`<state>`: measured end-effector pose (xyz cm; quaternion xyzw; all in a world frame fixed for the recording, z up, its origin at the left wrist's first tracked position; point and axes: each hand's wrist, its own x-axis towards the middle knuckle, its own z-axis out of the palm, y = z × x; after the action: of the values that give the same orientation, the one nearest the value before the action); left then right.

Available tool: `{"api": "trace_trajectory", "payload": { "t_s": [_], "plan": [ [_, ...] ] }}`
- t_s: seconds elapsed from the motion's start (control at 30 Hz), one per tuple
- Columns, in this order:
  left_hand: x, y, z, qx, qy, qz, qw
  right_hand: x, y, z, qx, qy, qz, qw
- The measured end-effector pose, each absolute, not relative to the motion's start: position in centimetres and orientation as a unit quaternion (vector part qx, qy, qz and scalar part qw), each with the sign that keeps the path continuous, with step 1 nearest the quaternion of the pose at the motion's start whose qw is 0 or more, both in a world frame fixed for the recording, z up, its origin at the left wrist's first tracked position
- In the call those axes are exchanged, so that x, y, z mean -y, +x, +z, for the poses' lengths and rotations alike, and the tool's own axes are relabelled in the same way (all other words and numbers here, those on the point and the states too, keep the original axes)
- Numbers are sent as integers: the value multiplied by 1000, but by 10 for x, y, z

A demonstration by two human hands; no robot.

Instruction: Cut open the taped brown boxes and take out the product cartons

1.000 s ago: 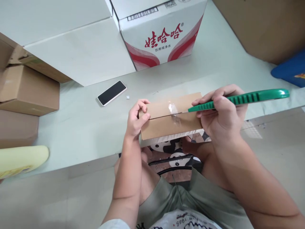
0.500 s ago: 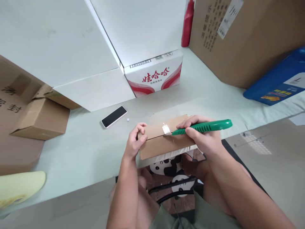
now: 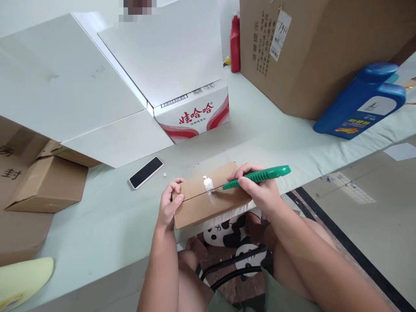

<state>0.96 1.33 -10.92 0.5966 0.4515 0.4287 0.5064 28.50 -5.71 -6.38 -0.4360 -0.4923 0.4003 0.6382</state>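
Observation:
A small flat cardboard box (image 3: 201, 208) lies at the table's front edge, with a seam across its top and a piece of shiny tape (image 3: 208, 184) over the middle of that seam. My left hand (image 3: 169, 203) grips the box's left end, thumb on top. In my right hand (image 3: 258, 186) is a green utility knife (image 3: 269, 173), held like a pen. Its tip is at the seam just right of the tape; how far the blade reaches in I cannot tell. The heel of that hand hides the box's right end.
Behind the box lie a phone (image 3: 146, 172) and a tiny white scrap (image 3: 164, 174). A red and white carton (image 3: 195, 115) stands further back. Large cardboard boxes flank the table, with a blue bottle (image 3: 357, 104) at right and a red bottle (image 3: 235, 45) behind.
The view has shifted, so everything sits further left. The knife tip has moved from the tape's edge slightly to its right, and more of the tape shows.

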Motion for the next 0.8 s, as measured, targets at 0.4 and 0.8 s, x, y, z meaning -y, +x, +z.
{"api": "trace_trajectory", "payload": {
  "t_s": [0.4, 0.8],
  "plan": [
    [-20, 9, -107, -445, 632, 427, 469, 61, 296, -70, 670, -360, 256, 597],
    [-24, 0, -117, -383, 629, 456, 499, 39, 356, -100, 327, -532, 187, 758]
  ]
}}
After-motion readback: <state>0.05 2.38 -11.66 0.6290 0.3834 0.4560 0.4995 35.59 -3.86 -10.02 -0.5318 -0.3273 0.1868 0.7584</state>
